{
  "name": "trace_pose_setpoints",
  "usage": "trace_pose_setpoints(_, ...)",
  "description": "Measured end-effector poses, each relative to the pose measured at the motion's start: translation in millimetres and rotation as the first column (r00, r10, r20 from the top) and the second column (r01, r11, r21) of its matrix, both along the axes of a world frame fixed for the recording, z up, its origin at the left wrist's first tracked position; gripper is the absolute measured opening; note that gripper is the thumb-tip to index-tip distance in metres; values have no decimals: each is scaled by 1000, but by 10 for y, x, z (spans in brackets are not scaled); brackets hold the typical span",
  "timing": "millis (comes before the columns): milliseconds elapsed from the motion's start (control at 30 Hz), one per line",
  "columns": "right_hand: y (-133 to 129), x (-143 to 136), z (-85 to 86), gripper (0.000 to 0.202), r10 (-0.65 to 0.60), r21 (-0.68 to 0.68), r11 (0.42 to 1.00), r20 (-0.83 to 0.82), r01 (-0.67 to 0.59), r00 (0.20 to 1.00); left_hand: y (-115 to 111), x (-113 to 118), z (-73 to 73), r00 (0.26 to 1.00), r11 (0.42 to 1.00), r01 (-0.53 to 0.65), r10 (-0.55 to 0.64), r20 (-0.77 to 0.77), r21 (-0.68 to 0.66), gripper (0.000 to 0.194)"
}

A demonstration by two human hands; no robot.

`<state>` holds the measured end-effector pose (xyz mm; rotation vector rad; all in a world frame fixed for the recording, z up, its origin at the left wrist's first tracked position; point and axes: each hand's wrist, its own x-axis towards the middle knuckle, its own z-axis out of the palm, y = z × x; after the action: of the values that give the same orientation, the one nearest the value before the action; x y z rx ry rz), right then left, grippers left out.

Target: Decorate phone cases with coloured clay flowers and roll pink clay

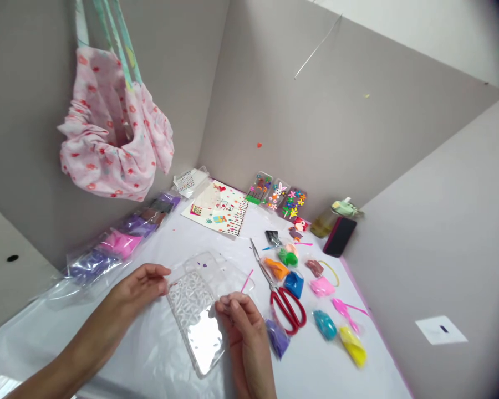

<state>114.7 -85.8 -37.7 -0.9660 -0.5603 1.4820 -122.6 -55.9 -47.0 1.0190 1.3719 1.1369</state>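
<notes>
A clear phone case [205, 338] lies slanted before me, its upper half covered by a raised, whitish squiggle pattern and its lower half shiny with glare. At the case's upper left edge is my left hand [143, 282], fingers curled and thumb tip against the rim. My right hand [245, 327] is by the right edge, thumb and forefinger pinched together; what sits between them is too small to make out. Beyond the case lies a clear plastic sheet [220, 271] with a thin pink stick [247, 281]. Red-handled scissors [289, 310] rest right of my right hand.
Several wrapped clay packets, including purple [278, 338], blue [294, 284] and yellow [352, 346], lie right. Decorated cases [278, 194] lean at the back wall near a drawn-on sheet [233, 221]. A phone [340, 237] leans by a bottle [324, 221]. A floral cloth bag [108, 160] hangs left.
</notes>
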Motion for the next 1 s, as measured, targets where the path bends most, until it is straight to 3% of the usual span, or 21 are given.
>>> trace_pose_setpoints(67,-5,-5,-5,28,-3,6,1000,-5,3,1000,-3,-68,-17,922,987,57,5,-387,149,40)
trace_pose_setpoints(167,-12,-15,1,28,-2,15,1000,-4,2,1000,81,-143,-56,846,963,195,-70,-528,185,31)
trace_pose_setpoints(300,-26,-30,5,28,-31,13,999,-23,31,999,184,-103,-95,887,957,259,-181,-424,133,26)
trace_pose_setpoints(433,-26,-37,-4,30,-64,2,998,-47,64,997,191,-37,-76,951,959,268,-249,-183,89,36)
trace_pose_setpoints(600,-13,-36,-33,29,-84,13,996,-43,85,995,220,109,-71,982,982,182,-184,50,40,48)
trace_pose_setpoints(800,-22,-36,-38,29,-91,0,996,-51,91,995,330,334,-50,993,997,80,-80,87,10,48)
trace_pose_setpoints(1000,-34,-43,-19,31,-88,-2,996,-48,88,995,383,399,-10,997,998,60,-59,41,-27,54)
